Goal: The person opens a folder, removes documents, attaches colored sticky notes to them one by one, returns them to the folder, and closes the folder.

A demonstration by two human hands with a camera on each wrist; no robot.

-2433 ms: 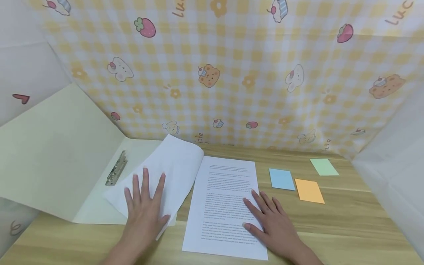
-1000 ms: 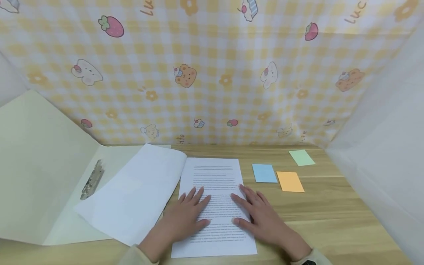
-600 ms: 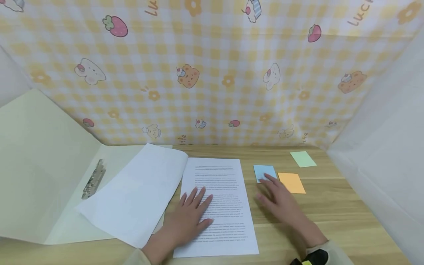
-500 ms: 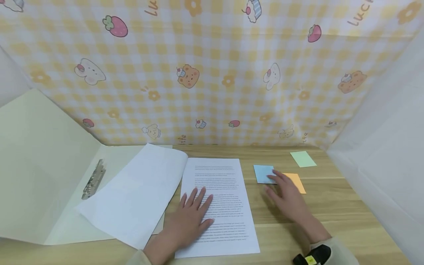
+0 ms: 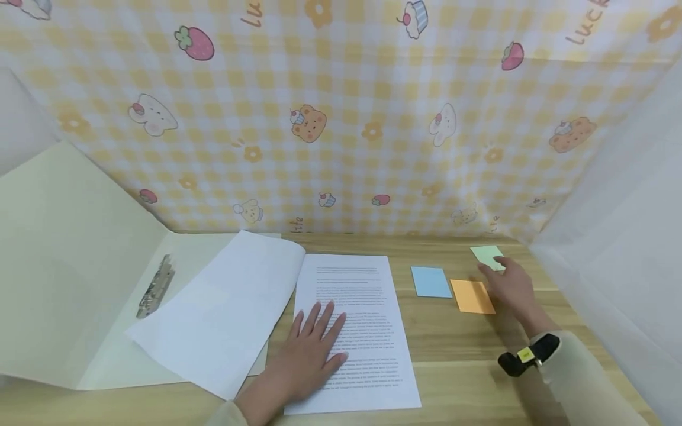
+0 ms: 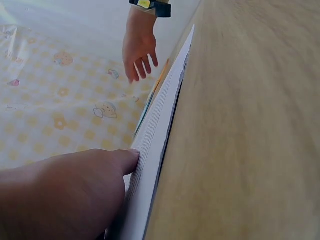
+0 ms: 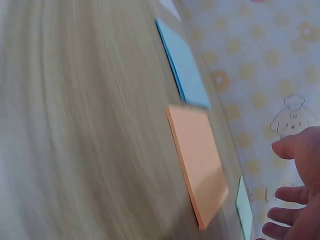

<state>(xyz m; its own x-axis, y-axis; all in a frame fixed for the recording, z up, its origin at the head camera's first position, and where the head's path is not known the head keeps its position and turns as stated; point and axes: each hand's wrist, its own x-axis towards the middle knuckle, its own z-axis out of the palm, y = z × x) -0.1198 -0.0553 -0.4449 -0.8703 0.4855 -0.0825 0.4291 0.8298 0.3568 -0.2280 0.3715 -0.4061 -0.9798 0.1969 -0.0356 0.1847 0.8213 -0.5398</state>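
My left hand lies with spread fingers on a printed sheet in the middle of the table; the left wrist view shows its thumb on the paper. My right hand is over the near right part of the green sticky note pad, thumb and fingers apart. In the right wrist view the fingers hang near the green pad, and nothing is seen between them. Whether they touch it cannot be told. The orange sticky note pad and the blue sticky note pad lie left of this hand.
At the left stands an open pale folder with a metal clip. A turned-over white sheet lies across it, curling beside the printed sheet. A checkered cloth hangs along the table's back edge, with white cloth at the right.
My left hand went from the turned-over sheet to the printed sheet and stays there. The right hand left the printed sheet, passed over the blue and orange pads and reached the green one.
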